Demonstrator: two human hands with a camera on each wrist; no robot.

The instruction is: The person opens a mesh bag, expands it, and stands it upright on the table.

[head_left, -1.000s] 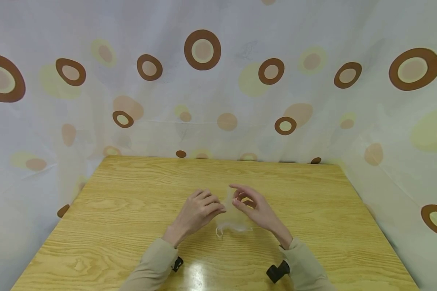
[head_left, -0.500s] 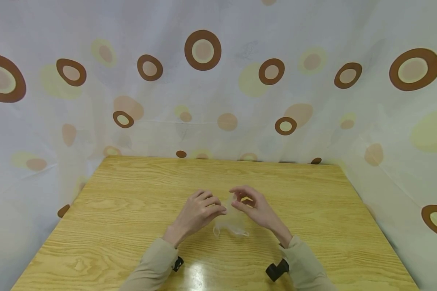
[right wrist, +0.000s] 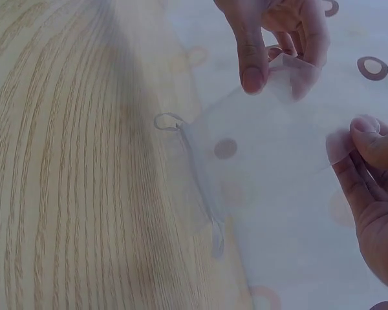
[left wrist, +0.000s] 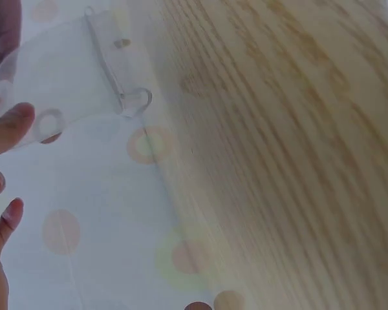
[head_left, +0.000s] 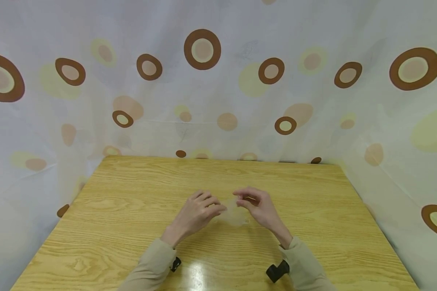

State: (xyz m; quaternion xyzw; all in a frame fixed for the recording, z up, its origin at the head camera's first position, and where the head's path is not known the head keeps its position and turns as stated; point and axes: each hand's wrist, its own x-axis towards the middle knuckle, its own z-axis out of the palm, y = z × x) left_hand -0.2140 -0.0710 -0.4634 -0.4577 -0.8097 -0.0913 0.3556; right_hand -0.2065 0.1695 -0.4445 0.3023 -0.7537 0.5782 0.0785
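A sheer whitish drawstring pouch (head_left: 234, 214) is stretched between the two hands above the table. My left hand (head_left: 198, 212) pinches one corner between thumb and fingers, and my right hand (head_left: 260, 208) pinches the other. In the left wrist view the pouch (left wrist: 64, 71) shows a gathered cord line with a small loop at each end, on the edge away from the fingers. The right wrist view has the pouch (right wrist: 246, 135) hanging from both hands, its corded edge free. Wall dots show through the cloth.
Below the hands lies a wood-grain table (head_left: 131, 202). A white curtain with brown and yellow dots (head_left: 222, 93) surrounds its back and sides. Each wrist bears a small black device, such as the right one (head_left: 277, 270).
The right hand has shifted slightly right and its extended index finger has bent in to pinch. The pouch's free corded edge has swung up from its lower position. The left hand barely moved.
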